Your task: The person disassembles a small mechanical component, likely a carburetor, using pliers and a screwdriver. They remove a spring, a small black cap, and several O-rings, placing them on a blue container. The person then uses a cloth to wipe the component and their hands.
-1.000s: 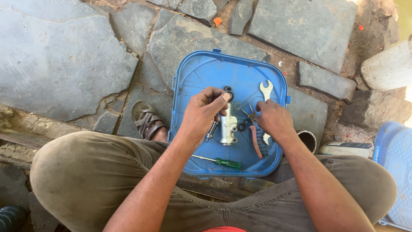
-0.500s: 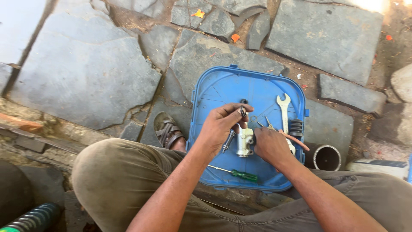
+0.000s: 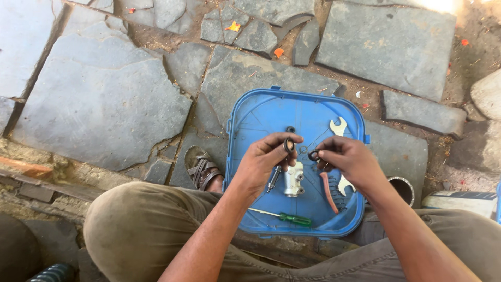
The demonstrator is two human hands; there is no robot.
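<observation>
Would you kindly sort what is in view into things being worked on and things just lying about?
In hand:
left hand holding a black ring
right hand pinching a second black ring
metal cylinder part below them

Lying about:
spanner
green screwdriver
blue lid
sandal

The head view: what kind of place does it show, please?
Probably an outdoor, informal repair spot. The ground is rough stone paving with dirt between the slabs. A blue plastic lid on the ground serves as a tray for a spanner, a green-handled screwdriver and a metal part.
</observation>
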